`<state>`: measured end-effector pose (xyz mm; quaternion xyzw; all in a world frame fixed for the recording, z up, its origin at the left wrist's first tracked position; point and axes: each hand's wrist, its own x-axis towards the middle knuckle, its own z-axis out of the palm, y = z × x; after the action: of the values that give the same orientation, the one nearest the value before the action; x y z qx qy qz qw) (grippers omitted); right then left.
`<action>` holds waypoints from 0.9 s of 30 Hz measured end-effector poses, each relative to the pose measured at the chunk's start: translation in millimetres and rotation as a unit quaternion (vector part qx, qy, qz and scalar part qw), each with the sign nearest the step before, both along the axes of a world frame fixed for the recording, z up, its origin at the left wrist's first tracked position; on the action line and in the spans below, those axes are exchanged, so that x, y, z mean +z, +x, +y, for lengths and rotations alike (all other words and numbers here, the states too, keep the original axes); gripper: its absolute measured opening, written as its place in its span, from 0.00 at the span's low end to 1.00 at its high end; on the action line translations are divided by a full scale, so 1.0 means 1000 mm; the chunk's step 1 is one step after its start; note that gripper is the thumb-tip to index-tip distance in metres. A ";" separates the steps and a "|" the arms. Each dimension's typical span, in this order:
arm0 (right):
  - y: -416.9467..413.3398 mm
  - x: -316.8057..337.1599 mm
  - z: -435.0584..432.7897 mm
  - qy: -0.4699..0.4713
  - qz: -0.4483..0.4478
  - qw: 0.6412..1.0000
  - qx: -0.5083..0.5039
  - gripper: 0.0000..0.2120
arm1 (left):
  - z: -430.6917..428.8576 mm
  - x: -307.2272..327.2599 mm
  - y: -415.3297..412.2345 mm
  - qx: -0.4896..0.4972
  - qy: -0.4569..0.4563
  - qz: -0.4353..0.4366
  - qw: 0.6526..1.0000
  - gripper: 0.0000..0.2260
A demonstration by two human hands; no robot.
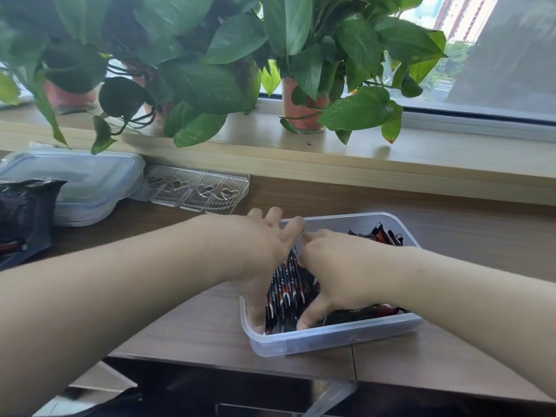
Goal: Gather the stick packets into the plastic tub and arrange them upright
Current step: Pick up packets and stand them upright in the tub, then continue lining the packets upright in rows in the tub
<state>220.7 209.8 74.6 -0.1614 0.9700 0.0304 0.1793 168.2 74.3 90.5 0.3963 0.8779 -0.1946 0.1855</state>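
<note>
Both hands reach into the plastic tub (331,338) on the desk (186,320): the left hand (264,251) and right hand (334,266) seem to press a row of stick packets (285,284) between spread fingers, hiding most packets. Left of the tub lie a clear lid (78,182), a heart-patterned tray (192,188) and a black bag (24,215); potted plants (304,85) stand behind it.

Sunlit window (496,55) above pale wooden sill (331,145), brown table (451,224)

Both hands, the left hand (264,245) and right hand (334,269), are reaching into the tub (331,338), pressing a row of packets (284,287) standing at its left end.

Both hands (264,245) (334,266) lowered, fingers spread
</note>
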 end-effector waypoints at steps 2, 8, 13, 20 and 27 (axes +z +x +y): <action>-0.003 -0.002 0.003 -0.024 0.011 1.000 -0.012 0.32 | -0.002 -0.001 -0.002 0.003 0.015 0.002 1.000 0.62; 0.003 -0.003 0.008 -0.050 0.030 0.998 -0.019 0.30 | -0.014 -0.007 -0.006 0.002 0.106 -0.007 0.994 0.55; 0.003 0.005 0.019 -0.071 0.015 0.997 -0.040 0.34 | -0.027 0.001 -0.005 -0.029 0.180 -0.034 0.983 0.38; 0.023 0.062 0.068 -0.193 0.082 0.969 -0.127 0.08 | -0.036 -0.003 -0.008 -0.210 0.327 0.001 0.921 0.19; 0.046 0.053 0.074 -0.258 0.139 0.934 -0.204 0.08 | -0.016 -0.021 -0.008 -0.267 0.213 -0.018 0.940 0.27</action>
<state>266.5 284.1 127.7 0.0046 0.9717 -0.2361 -0.0033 160.1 58.3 69.0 0.6494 0.7575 -0.0386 0.0538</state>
